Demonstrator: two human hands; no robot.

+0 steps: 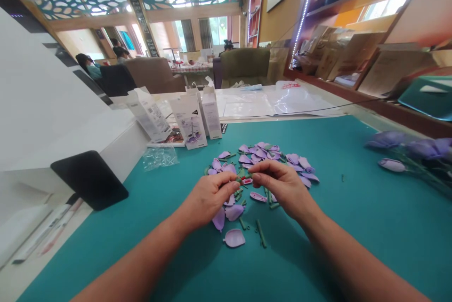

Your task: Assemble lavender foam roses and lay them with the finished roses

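Note:
My left hand [213,196] is closed in a pinch on a small green and red piece [242,178], whose exact kind is too small to make out. Close beside it, my right hand [280,186] also pinches, its thumb and forefinger at a small green piece that is mostly hidden. Beneath and around both hands lies a loose pile of purple plastic petals [259,154] and green stem pieces [261,234]. One pale petal [234,238] rests apart, nearest to me. Between the hands and just below, a narrow pink-purple petal [258,196] lies on the teal mat [300,255].
Opened white boxes [189,121] stand behind the pile, with a crumpled clear bag [160,157] near them. A black tablet-like panel [90,179] leans at left beside pens [52,231]. Assembled purple flowers [429,148] lie at right. People sit far back.

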